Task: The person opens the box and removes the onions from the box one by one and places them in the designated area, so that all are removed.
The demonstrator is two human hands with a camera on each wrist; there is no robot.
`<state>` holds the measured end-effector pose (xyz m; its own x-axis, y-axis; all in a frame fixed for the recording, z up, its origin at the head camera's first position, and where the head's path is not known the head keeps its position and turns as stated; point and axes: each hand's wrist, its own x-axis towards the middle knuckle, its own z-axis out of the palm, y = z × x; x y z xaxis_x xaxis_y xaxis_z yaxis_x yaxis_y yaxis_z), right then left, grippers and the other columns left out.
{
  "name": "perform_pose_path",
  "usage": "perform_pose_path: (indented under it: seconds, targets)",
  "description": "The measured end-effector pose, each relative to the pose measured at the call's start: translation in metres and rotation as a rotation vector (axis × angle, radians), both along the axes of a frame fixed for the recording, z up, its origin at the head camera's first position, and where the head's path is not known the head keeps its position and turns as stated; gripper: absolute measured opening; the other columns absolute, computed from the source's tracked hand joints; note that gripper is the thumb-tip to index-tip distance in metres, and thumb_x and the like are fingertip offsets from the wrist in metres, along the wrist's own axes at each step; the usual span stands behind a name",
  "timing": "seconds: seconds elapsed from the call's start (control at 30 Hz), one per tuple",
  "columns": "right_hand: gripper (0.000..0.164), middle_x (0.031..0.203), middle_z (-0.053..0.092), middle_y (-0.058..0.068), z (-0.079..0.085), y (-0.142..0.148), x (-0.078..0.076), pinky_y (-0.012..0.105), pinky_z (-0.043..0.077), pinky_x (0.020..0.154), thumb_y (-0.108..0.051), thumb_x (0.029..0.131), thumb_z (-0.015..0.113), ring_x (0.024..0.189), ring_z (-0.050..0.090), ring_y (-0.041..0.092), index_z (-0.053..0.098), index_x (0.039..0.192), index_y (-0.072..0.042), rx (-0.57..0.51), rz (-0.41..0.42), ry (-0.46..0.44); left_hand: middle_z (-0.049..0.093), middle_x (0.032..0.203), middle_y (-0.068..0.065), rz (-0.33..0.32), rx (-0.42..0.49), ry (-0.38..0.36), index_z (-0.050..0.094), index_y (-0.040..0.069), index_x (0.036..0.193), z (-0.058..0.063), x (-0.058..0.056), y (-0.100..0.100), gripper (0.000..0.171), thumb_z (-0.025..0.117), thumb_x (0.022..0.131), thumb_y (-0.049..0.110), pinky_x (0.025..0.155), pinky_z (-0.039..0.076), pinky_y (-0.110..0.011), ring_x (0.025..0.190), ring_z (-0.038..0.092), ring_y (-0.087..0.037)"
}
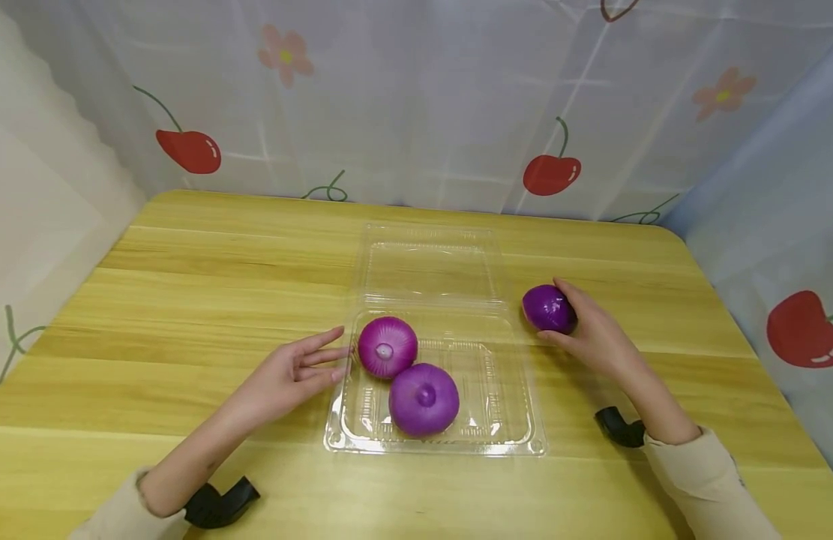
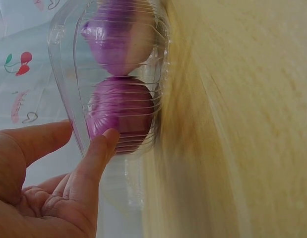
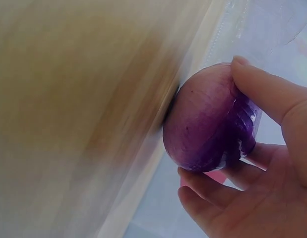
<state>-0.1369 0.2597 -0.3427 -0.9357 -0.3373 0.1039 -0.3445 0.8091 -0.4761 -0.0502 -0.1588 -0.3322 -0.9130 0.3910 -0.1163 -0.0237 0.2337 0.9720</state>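
Observation:
A clear plastic clamshell container [image 1: 483,390] lies with its lid [image 1: 429,270] folded back flat behind it. Two purple onions sit in its left part: a magenta one [image 1: 387,346] at the back and a paler one [image 1: 424,400] in front, side by side. At the container's left wall is my left hand [image 1: 291,379], fingers loosely extended; in the left wrist view its fingertips [image 2: 111,135] are right at the ribbed plastic. To the right of the container, my right hand [image 1: 594,334] grips a dark, shiny purple onion [image 3: 208,124] between thumb and fingers, low over the table.
The wooden table [image 1: 187,300] extends around the container. Behind it hangs a pale curtain [image 1: 416,97] with cherries and flowers, and more curtain stands at the right. Black curved pieces [image 1: 220,504] show at both wrists, beside the light sleeves.

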Motion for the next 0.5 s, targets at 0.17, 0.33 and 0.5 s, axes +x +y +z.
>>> perform_pose_path:
  seconds: [0.17, 0.33, 0.5]
  targets:
    - [0.089, 0.144, 0.023, 0.033, -0.0005, 0.0000, -0.0006, 0.062, 0.028, 0.100, -0.012, 0.080, 0.076, 0.127, 0.028, 0.050, 0.018, 0.145, 0.008, -0.023, 0.034, -0.022, 0.049, 0.129, -0.026, -0.009, 0.000, 0.009, 0.030, -0.006, 0.142, -0.0012, -0.0014, -0.0009, 0.063, 0.062, 0.091, 0.010, 0.087, 0.048, -0.029, 0.106, 0.058, -0.031]
    - [0.094, 0.146, 0.016, 0.032, -0.0011, -0.0016, -0.0013, 0.061, 0.024, 0.102, -0.011, 0.079, 0.077, 0.130, 0.022, 0.049, 0.013, 0.146, 0.007, -0.023, 0.051, -0.021, 0.049, 0.130, -0.025, -0.012, -0.001, 0.007, 0.030, -0.005, 0.142, -0.0015, -0.0022, -0.0014, 0.063, 0.063, 0.091, 0.012, 0.088, 0.048, -0.029, 0.107, 0.058, -0.031]
    - [0.095, 0.147, 0.015, 0.031, -0.0004, -0.0031, 0.0001, 0.061, 0.024, 0.102, -0.011, 0.079, 0.077, 0.130, 0.021, 0.048, 0.013, 0.146, 0.007, -0.025, 0.047, -0.028, 0.049, 0.129, -0.025, -0.009, 0.007, -0.001, 0.030, -0.006, 0.142, -0.0017, -0.0022, -0.0019, 0.063, 0.063, 0.091, 0.011, 0.088, 0.048, -0.029, 0.107, 0.058, -0.031]
